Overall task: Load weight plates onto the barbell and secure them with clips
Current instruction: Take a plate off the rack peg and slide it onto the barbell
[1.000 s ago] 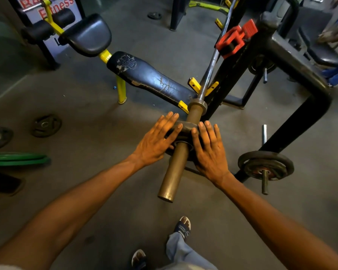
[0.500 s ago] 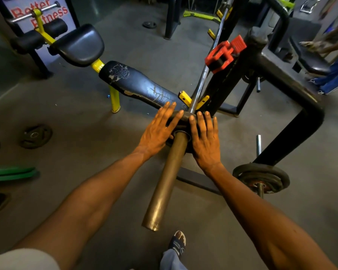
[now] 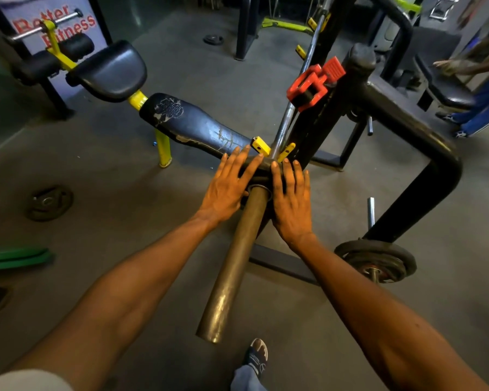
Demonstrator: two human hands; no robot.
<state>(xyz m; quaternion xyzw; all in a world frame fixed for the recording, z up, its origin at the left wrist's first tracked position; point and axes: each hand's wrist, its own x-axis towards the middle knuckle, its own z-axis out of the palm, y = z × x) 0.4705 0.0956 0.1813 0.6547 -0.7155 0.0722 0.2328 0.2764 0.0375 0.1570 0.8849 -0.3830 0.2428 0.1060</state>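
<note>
While your shoe [image 3: 257,355] is standing on the gym floor [image 3: 158,320] at the near edge, the barbell sleeve [image 3: 232,266] is pointing back toward you, its open end hanging just above that foot. Further up the sleeve, your left hand [image 3: 228,190] and right hand [image 3: 291,201] are lying flat, fingers straight and spread, and are pressing on the dark weight plate [image 3: 261,167] threaded on the sleeve, one hand on each side of the bar. Neither hand is curling around anything. The plate is sitting near the inner end of the sleeve, just before the yellow rack hooks [image 3: 261,145].

Off to your right, another plate [image 3: 378,261] is hanging on a peg of the black rack frame [image 3: 424,176]. To your left, a small plate [image 3: 50,203] and green plates [image 3: 14,258] are lying on the floor.

Beyond your hands, the worn bench pad [image 3: 192,125] is stretching away, and a red clip [image 3: 312,84] is perching on the rack upright beside the bar's thin shaft [image 3: 287,119].
</note>
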